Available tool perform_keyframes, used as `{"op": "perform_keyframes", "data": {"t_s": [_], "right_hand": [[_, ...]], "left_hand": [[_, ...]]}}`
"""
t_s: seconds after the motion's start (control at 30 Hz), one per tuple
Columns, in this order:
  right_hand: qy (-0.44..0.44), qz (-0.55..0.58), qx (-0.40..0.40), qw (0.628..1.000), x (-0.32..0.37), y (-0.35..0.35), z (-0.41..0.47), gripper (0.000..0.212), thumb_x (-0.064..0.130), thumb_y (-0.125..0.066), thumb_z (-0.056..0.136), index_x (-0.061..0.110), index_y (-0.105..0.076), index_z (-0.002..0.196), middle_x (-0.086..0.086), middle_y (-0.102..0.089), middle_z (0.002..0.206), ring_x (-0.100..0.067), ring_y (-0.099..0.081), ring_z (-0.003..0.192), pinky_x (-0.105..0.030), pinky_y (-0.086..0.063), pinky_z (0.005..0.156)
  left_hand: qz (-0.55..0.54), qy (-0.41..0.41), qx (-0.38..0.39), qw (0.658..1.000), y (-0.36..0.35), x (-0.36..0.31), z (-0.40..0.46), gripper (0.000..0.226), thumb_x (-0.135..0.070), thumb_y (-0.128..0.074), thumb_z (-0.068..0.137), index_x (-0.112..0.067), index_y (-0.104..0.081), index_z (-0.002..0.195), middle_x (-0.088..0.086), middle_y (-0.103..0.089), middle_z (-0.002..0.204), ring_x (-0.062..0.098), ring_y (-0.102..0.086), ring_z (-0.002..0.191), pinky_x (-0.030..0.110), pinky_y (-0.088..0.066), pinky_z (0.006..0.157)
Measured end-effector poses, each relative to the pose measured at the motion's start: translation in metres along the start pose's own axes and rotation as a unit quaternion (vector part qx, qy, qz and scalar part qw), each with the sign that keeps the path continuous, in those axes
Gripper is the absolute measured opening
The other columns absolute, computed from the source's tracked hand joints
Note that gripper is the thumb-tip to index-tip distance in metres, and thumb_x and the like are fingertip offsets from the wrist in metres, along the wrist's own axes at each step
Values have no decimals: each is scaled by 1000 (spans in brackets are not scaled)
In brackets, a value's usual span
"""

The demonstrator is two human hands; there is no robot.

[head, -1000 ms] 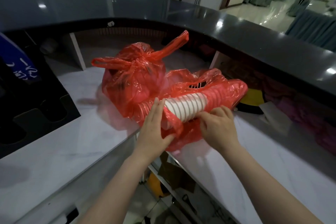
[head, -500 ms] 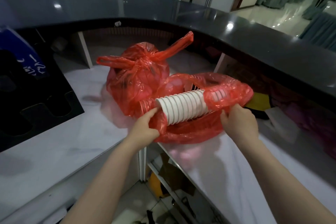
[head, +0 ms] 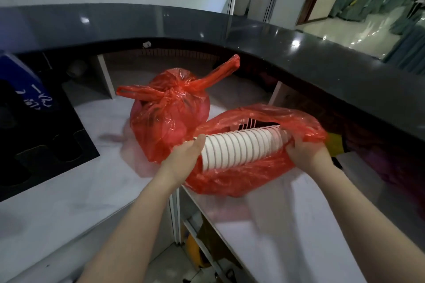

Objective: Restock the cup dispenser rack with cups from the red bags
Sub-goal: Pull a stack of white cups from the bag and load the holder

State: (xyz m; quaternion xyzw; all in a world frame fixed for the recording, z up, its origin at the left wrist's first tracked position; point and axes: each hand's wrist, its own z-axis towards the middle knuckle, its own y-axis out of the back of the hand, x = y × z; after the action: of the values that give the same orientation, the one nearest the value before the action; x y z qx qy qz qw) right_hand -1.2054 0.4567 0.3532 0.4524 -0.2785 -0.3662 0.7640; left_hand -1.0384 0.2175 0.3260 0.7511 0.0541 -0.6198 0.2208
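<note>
The nested stack of white paper cups (head: 241, 148) now lies further exposed from the open red plastic bag (head: 264, 174) on the white worktop (head: 69, 202). Left hand (head: 184, 158) grips its rim end; right hand (head: 305, 151) has shifted back, fingers bunching the plastic. Extraction appears nearly complete.

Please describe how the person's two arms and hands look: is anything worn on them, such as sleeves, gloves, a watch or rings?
Both arms are bare from the frame's lower edge up to the wrists; no sleeves show. The left hand and right hand wear no gloves. No watch, bracelet or ring is visible on either wrist or on the fingers that show, though some fingers are hidden. No markings show.
</note>
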Motion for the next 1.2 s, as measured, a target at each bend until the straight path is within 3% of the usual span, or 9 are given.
{"op": "perform_keyframes", "data": {"t_s": [0.2, 0.37, 0.47, 0.6, 0.73, 0.83, 0.97, 1.07, 1.2], "right_hand": [[94, -8, -56, 994, -17, -4, 5, 25, 0, -55, 79, -7, -72, 97, -27, -69, 84, -43, -68, 69, -48, -57, 62], [-9, -39, 165, 985, -34, -14, 17, 39, 28, -33, 104, 10, -50, 133, -21, -66, 108, -36, -66, 91, -41, -53, 77], [0, 95, 111, 989, -41, -21, 14, 39, 23, -53, 95, 20, -52, 134, -13, -65, 115, -33, -63, 99, -41, -52, 87], [-17, 82, 166, 982, -43, -20, 13, 51, 26, -57, 91, 30, -43, 139, -7, -66, 106, -28, -64, 87, -41, -56, 74], [101, 48, 76, 991, -14, -11, 11, 44, 22, -65, 86, 28, -57, 128, -2, -70, 87, -24, -63, 66, -32, -50, 55], [188, 109, 54, 975, 22, -3, 24, 43, 10, -69, 80, 17, -64, 121, -6, -68, 112, -29, -62, 104, -43, -48, 86], [245, 139, 52, 958, 60, -3, 46, 41, 6, -67, 79, 11, -65, 119, -9, -68, 113, -32, -61, 106, -42, -47, 90], [251, 163, 64, 952, 82, -8, 63, 40, 12, -64, 84, 15, -63, 123, -6, -66, 119, -28, -58, 112, -38, -45, 93], [240, 180, 88, 950, 112, -19, 90, 39, 20, -59, 90, 23, -58, 129, 2, -61, 127, -18, -50, 121, -32, -41, 95]], "left_hand": [[81, -21, -41, 996, -7, -2, 15, 38, -31, -65, 87, -24, -61, 124, -10, -64, 116, 9, -59, 107, 26, -43, 88], [66, -73, -37, 994, -9, 4, 22, 73, -16, -79, 71, -29, -46, 134, -23, -58, 116, -15, -54, 103, 5, -40, 82], [105, -85, -14, 991, -12, 11, 29, 97, -7, -82, 65, -25, -32, 146, -13, -51, 136, -1, -47, 124, 21, -37, 104], [163, -79, -34, 983, -11, 17, 35, 97, -18, -84, 60, -29, -36, 143, -7, -50, 137, 11, -47, 127, 40, -40, 106], [77, -105, 5, 991, -9, 12, 33, 100, -29, -84, 59, -31, -34, 145, -18, -50, 136, -4, -47, 124, 18, -38, 102], [64, -79, 13, 995, -3, 8, 34, 80, -26, -81, 73, -28, -40, 142, -17, -50, 133, -1, -49, 121, 15, -38, 98], [11, -58, -78, 995, 16, -1, 32, 40, -32, -63, 89, -25, -56, 127, -16, -61, 113, 3, -58, 108, 7, -46, 81], [-3, -74, -133, 988, 34, -6, 32, 34, -34, -55, 93, -23, -57, 126, -5, -62, 118, 15, -59, 112, 29, -48, 95], [-13, -97, -196, 976, 59, -4, 41, 22, -29, -49, 97, -30, -61, 116, -8, -64, 113, 4, -59, 104, 9, -46, 75]]}}
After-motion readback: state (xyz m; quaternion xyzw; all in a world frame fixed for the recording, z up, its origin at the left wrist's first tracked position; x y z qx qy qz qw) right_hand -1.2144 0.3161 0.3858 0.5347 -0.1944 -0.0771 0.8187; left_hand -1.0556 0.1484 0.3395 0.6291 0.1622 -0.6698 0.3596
